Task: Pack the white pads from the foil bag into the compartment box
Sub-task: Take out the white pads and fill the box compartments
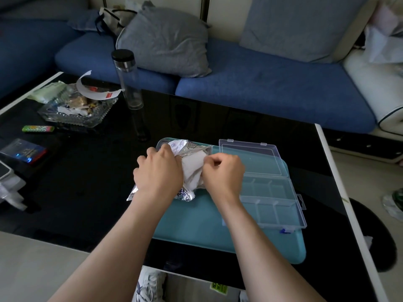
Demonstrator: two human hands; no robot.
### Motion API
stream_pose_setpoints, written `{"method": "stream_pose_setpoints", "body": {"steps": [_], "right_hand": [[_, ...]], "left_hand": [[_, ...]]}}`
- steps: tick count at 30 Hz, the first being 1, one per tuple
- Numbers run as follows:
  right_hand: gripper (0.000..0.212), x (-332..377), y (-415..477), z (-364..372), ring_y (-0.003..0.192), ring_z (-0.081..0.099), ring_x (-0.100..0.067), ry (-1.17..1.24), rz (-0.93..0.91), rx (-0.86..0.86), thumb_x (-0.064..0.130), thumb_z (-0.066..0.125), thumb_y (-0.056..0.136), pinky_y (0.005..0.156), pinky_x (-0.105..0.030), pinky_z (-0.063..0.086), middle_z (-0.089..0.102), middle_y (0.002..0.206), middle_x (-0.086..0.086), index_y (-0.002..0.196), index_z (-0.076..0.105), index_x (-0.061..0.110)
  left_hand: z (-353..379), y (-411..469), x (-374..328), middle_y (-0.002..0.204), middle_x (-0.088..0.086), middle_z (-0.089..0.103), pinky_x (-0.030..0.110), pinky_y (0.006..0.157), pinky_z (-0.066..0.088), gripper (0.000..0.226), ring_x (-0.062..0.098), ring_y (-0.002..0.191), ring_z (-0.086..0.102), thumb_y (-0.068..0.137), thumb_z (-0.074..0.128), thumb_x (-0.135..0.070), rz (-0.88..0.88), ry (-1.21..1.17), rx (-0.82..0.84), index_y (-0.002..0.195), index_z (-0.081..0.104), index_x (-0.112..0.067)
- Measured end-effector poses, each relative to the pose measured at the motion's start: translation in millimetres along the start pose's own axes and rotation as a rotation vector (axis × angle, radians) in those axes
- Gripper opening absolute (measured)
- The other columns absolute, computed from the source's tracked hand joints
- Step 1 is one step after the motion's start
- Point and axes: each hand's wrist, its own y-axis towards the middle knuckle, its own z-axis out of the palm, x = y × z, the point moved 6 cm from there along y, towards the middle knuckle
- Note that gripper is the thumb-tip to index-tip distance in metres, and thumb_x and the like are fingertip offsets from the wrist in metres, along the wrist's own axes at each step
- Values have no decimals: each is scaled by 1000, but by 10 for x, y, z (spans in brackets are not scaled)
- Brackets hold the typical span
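While half inside the crinkled foil bag (188,149), white pads (193,169), rumpled.

There are 2 hands at mid-frame: 1 left hand (159,171) and 1 right hand (222,173). Under them is 1 foil bag (187,147). The white pads (192,168) at its mouth are bunched together, so their number cannot be told. Right of centre lies 1 compartment box (277,205) with 1 lid (250,158) and 2 rows of compartments, on 1 teal mat (196,225). In the upper left stand 1 clear bottle (128,79) and 1 glass dish (72,116), with 1 green lighter (38,128) below the dish.
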Motion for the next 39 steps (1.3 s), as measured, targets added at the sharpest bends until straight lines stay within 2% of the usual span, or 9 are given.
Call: {"method": "stream_pose_setpoints", "body": {"steps": [4, 8, 12, 19, 23, 26, 29, 33, 39], "right_hand": [[12, -52, 36, -86, 76, 65, -23, 82, 53, 29, 16, 55, 97, 70, -44, 54, 67, 78, -4, 88, 59, 9], [8, -154, 67, -139, 71, 76, -28, 289, 151, 50, 22, 58, 82, 69, -55, 63, 74, 78, -3, 90, 58, 22], [18, -106, 87, -318, 64, 77, -26, 408, 190, 92, 4, 54, 95, 62, -44, 64, 78, 82, -5, 105, 62, 17], [27, -23, 99, -620, 65, 72, -32, 302, 55, 77, 4, 52, 93, 63, -55, 62, 76, 78, -2, 102, 71, 21], [28, 5, 62, -829, 78, 74, -17, 368, 19, 21, 3, 53, 98, 67, -56, 62, 78, 86, 4, 110, 70, 22], [25, 3, 11, -980, 80, 75, -16, 467, 45, -26, 4, 56, 102, 74, -48, 64, 79, 87, 2, 118, 68, 20], [27, 10, -43, -1080, 85, 76, -12, 520, 53, -46, 5, 59, 102, 74, -32, 63, 80, 90, 4, 120, 71, 21], [29, 18, -85, -1142, 87, 76, -7, 546, 45, -103, 4, 60, 100, 71, -19, 56, 80, 94, 6, 113, 79, 20], [21, -23, -64, -1225, 84, 75, 1, 721, 148, -128, 5, 63, 102, 69, -12, 54, 81, 93, 4, 111, 81, 14]], "left_hand": [[7, 0, -11, 127, 17, 52, 46, 80, 42, 36, 43, 117, 50, 109, 40, -34, -16, 28, 3, 133, 51, -9], [-4, 15, -31, 126, 18, 50, 44, 76, 36, 28, 43, 113, 50, 106, 48, -24, -39, 57, -53, 129, 49, -7], [-49, 13, -150, 126, 18, 48, 45, 78, 35, 28, 42, 111, 49, 103, 53, -22, -8, 1, -139, 126, 48, -8], [-93, -57, -523, 129, 1, 44, 38, 100, 31, 28, 30, 125, 38, 93, 65, -22, 220, -320, -73, 121, 62, -24], [-91, -172, -713, 112, -7, 73, 34, 93, 52, 29, 16, 108, 66, 96, 52, -20, 155, -762, 86, 115, 73, -25], [73, -317, -859, 102, 6, 79, 53, 96, 60, 27, 28, 102, 74, 94, 50, -22, 6, -1164, 343, 100, 75, -15], [142, -479, -1044, 114, 21, 76, 48, 96, 61, 23, 33, 108, 75, 102, 58, -18, 44, -1346, 538, 111, 72, -3], [170, -532, -1088, 112, 23, 76, 34, 84, 64, 21, 28, 98, 78, 108, 55, -9, -21, -1412, 485, 117, 68, 5], [242, -528, -1110, 117, 20, 76, 40, 95, 62, 19, 31, 108, 76, 107, 58, -9, -121, -1515, 425, 119, 68, 2]]}}
